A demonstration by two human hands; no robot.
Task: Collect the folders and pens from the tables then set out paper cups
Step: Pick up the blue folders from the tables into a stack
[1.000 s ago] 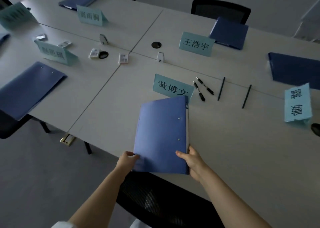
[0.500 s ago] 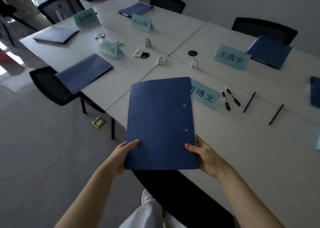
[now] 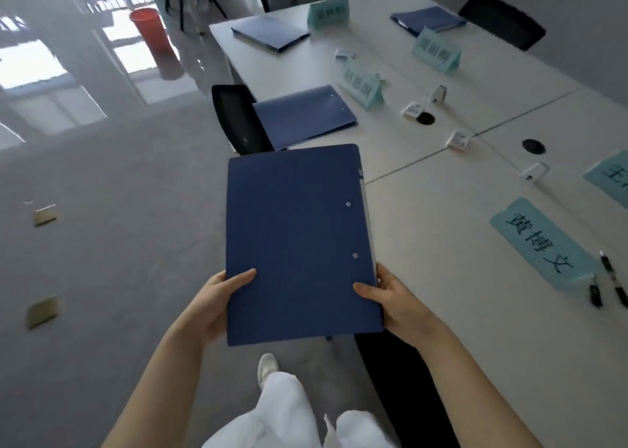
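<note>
We judge collection barely begun: on the desk (image 3: 458,236) three blue folders (image 3: 306,116) and two pens (image 3: 608,282) remain, no paper cups show, and our left hand (image 3: 217,303) and right hand (image 3: 394,296) grasp one held folder (image 3: 295,240) off the desk's near edge.

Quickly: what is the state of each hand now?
Left hand: closed on the blue folder, at its lower left corner.
Right hand: closed on the same folder, lower right edge.
</note>
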